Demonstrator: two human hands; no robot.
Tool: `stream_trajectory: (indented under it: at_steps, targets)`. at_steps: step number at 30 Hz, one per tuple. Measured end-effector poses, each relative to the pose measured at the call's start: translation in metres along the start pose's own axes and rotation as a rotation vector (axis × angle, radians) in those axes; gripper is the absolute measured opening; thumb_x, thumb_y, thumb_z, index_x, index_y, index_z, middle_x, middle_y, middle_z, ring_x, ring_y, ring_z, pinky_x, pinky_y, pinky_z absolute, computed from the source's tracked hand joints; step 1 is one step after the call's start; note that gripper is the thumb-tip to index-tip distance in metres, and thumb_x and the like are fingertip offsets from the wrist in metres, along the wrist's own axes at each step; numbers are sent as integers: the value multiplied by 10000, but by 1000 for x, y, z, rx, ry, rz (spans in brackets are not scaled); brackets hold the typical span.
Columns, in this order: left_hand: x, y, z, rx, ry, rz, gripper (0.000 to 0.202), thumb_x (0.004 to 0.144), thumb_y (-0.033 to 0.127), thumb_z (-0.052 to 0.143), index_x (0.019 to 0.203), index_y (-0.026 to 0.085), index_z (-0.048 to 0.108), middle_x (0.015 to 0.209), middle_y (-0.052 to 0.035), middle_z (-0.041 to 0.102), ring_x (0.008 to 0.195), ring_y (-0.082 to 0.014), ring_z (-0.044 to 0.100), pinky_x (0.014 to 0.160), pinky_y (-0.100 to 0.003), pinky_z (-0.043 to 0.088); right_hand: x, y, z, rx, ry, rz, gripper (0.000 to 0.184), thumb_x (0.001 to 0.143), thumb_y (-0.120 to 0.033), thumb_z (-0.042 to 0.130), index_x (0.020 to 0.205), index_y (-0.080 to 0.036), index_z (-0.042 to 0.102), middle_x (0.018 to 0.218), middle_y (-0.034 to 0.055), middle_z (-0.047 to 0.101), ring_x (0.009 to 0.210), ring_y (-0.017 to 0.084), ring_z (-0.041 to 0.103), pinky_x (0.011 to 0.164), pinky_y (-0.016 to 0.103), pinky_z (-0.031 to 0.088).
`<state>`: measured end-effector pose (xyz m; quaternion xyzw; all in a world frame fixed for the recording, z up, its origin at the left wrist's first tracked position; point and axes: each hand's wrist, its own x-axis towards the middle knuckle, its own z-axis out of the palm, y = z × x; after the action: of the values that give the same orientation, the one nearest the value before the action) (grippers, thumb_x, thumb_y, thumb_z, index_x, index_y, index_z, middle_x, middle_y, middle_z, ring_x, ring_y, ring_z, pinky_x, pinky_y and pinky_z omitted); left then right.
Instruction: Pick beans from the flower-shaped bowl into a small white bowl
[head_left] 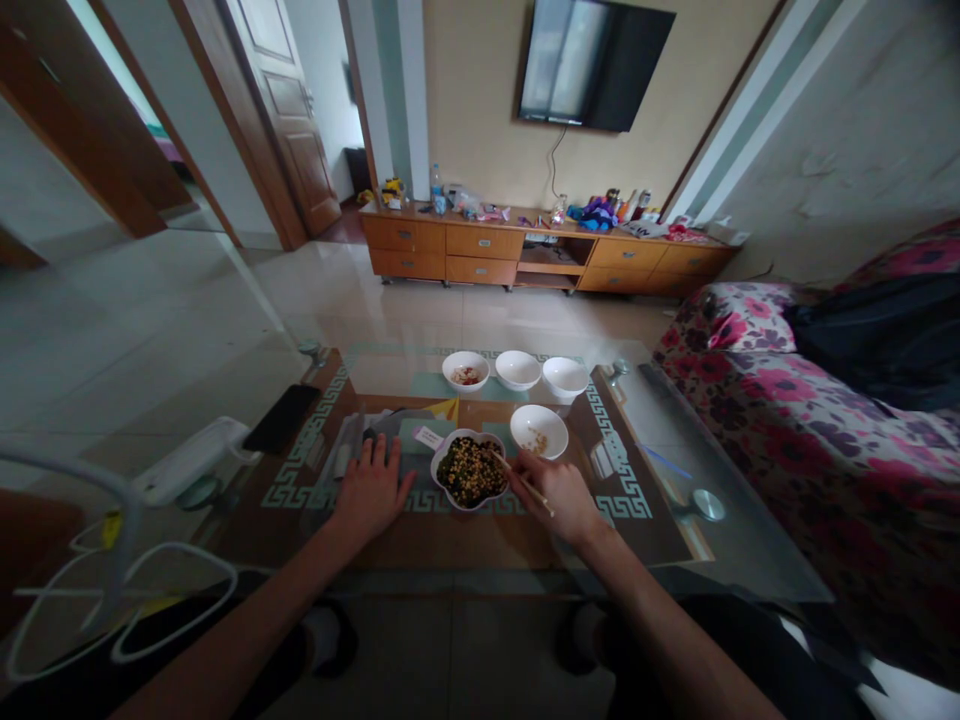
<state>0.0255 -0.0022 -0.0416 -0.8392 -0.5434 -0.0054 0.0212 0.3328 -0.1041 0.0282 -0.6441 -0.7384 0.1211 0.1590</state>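
My right hand (556,497) grips a pair of chopsticks (534,490), their tips at the right side of a flower-shaped bowl (436,466). Dark green and yellowish bits of food (471,472) fill that bowl. Flat on the glass table (420,548), to the left of the bowl, my left hand (373,487) rests with its fingers spread. Just beyond my right hand stands a white bowl (553,418) with a few small pale pieces in it. A white handle or tag (428,437) sticks out at the flower-shaped bowl's upper left.
Three more white bowls stand farther back: one with reddish-white contents (466,372), two others (517,370) beside it. A black phone (282,419) and a white plastic case (191,460) lie at left, near a white cable (124,560). A flowered sofa (757,400) borders the right side.
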Motion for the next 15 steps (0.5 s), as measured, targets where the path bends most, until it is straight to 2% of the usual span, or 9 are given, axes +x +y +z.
stream_trajectory:
  at_steps: [4, 8, 12, 15]
  targets:
    - [0, -1, 1, 8, 5, 1, 707, 1068, 452, 410, 1601, -4, 501, 1644, -339, 466, 1511, -526, 451, 1131, -646, 457, 0, 7, 1, 85, 21, 11, 300, 1134, -399, 488, 926, -228, 621, 878, 58, 793, 758, 217, 750, 650, 282, 420]
    - [-1, 1, 1, 67, 7, 5, 701, 1079, 440, 418, 1609, -12, 491, 1646, -338, 463, 1509, -522, 458, 1134, -635, 464, -1, 5, 5, 124, 47, -83, 209, 1095, -305, 516, 939, -220, 627, 880, 57, 774, 760, 207, 734, 664, 279, 438]
    - [-1, 2, 2, 73, 6, -7, 688, 1080, 436, 452, 1612, 1, 497, 1648, -327, 468, 1522, -508, 453, 1146, -621, 467, -1, -3, 7, 188, 82, -184, 225, 1123, -310, 493, 970, -224, 634, 900, 49, 770, 791, 199, 736, 701, 282, 474]
    - [0, 2, 3, 66, 20, -9, 680, 1078, 432, 458, 1610, 11, 506, 1644, -323, 476, 1518, -503, 461, 1146, -623, 472, 0, -6, 4, 207, 38, -259, 211, 1133, -301, 498, 1000, -224, 642, 972, 63, 778, 871, 207, 745, 752, 290, 508]
